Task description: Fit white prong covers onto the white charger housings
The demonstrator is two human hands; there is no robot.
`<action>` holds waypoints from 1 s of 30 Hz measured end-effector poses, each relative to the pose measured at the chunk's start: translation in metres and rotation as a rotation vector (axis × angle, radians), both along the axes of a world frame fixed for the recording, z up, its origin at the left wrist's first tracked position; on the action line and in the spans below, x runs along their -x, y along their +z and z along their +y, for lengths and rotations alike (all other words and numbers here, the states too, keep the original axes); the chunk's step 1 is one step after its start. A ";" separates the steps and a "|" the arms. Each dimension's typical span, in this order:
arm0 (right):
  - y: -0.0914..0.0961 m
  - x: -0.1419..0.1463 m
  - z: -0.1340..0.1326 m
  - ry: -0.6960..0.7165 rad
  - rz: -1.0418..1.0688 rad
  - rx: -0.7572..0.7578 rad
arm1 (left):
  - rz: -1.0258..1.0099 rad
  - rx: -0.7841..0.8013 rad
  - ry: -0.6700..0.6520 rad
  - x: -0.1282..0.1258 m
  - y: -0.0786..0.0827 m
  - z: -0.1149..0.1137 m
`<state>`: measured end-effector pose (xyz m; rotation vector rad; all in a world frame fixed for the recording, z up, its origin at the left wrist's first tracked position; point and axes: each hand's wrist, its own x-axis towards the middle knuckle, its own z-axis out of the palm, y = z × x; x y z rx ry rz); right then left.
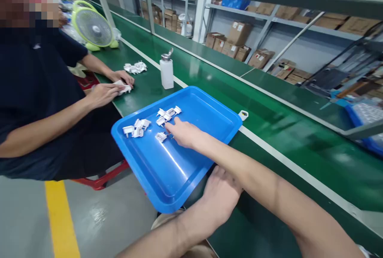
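A blue plastic tray (206,110) lies on the edge of a green conveyor table, overhanging toward the floor. Several small white plastic parts (136,128) lie in its far half. My right hand (183,133) reaches into the tray, fingers spread, fingertips touching the white parts (167,116) near the middle. My left hand (220,196) rests against the tray's near rim at the table edge, and whether it grips the rim is unclear.
A co-worker in a dark shirt sits at left, both hands (115,86) on a white part. Beyond lie another pile of white parts (135,67), a white pump bottle (166,70), a green desk fan (92,26). Shelves with cardboard boxes (239,40) stand behind.
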<state>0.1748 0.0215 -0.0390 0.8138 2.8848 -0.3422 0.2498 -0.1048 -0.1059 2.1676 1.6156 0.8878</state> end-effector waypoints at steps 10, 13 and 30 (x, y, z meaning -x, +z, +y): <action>0.049 -0.209 -0.109 -0.557 0.698 0.272 | 0.088 -0.050 -0.140 0.040 -0.009 -0.033; 0.036 -0.240 -0.149 -0.730 0.763 0.266 | 0.009 0.051 -0.235 0.043 -0.007 -0.033; -0.009 -0.235 -0.162 -0.570 0.574 0.036 | -0.178 0.230 -0.350 0.025 -0.006 -0.027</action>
